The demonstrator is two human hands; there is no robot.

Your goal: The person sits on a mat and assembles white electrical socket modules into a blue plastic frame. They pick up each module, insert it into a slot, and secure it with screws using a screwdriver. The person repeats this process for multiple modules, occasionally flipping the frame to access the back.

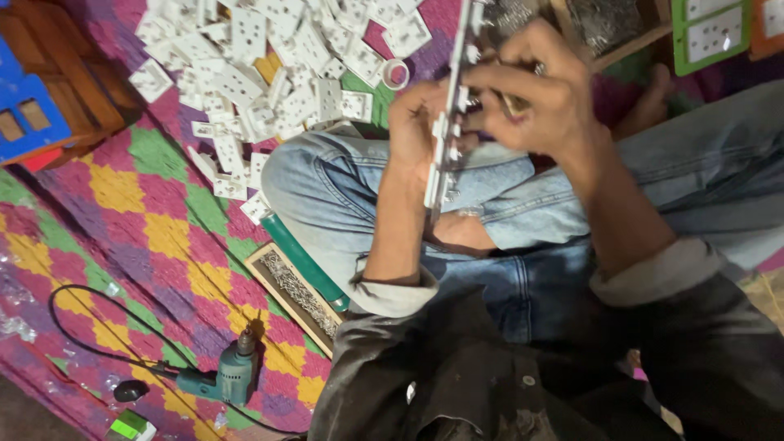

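Gripping a white panel strip [447, 139], both the left hand [416, 131] and right hand [539, 98]; tray [265, 265] of screws [302, 296] nearby.

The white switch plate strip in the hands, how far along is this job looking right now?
Done: hard to tell; no finished stack is clearly visible. In hand: the left hand holds a long white strip edge-on, and the right hand presses a small part against it. Left: a big pile of white socket plates lies loose on the patterned mat. The green drill lies untouched.
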